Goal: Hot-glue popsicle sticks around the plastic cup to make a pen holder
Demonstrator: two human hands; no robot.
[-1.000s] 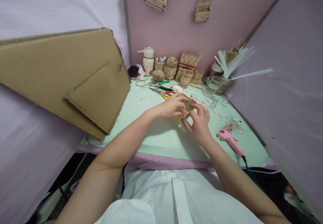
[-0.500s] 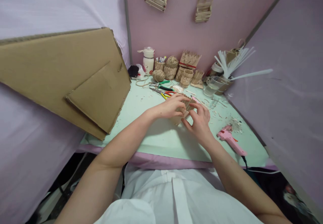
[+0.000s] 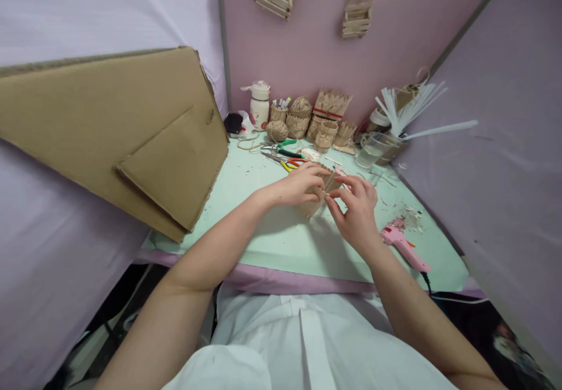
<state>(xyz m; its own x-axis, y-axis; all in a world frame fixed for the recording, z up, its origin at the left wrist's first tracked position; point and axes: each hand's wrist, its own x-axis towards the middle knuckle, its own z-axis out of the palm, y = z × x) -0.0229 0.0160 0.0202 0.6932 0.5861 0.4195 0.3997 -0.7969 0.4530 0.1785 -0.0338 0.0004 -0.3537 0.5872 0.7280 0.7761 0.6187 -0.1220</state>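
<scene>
A small panel of pale wooden craft sticks [image 3: 312,208] is held just over the mint-green table. My left hand [image 3: 301,185] grips it from the left, with bent fingers over its upper face. On its right side is my right hand [image 3: 359,207], thumb and index finger pinched together at the panel's middle. Whatever sits between those two fingertips is too small to make out. The other right-hand fingers curl above the panel's far right part. Both hands partly hide the panel, so its full shape does not show.
Pliers with yellow grips [image 3: 286,166] lie beyond my left hand. A pink glue gun [image 3: 406,248] rests at right beside scraps. Twine balls, craft-stick cups and a white bottle [image 3: 259,109] line the back. Glue sticks [image 3: 397,112] stand at back right; large cardboard [image 3: 175,144] leans left.
My right hand has shifted slightly right and its pinched fingertips have drawn back, showing more of the panel. The left hand stays in place on the panel.
</scene>
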